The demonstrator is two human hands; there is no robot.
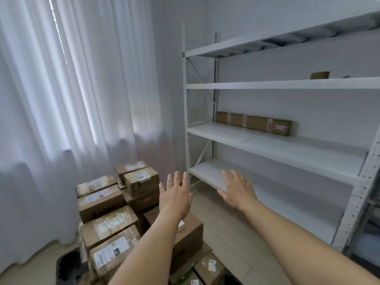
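Boxes [102, 203] under left hand [174, 195], spread, empty; right hand [238, 191] flat, empty, before shelf [205, 172].

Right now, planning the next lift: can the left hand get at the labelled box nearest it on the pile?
Probably yes: the left hand is open just beside the nearest labelled box, and nothing shows between them.

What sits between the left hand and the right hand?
Head view: nothing held spans the gap between left hand and right hand; behind it show the rack's front upright and a corner of the lowest shelf board.
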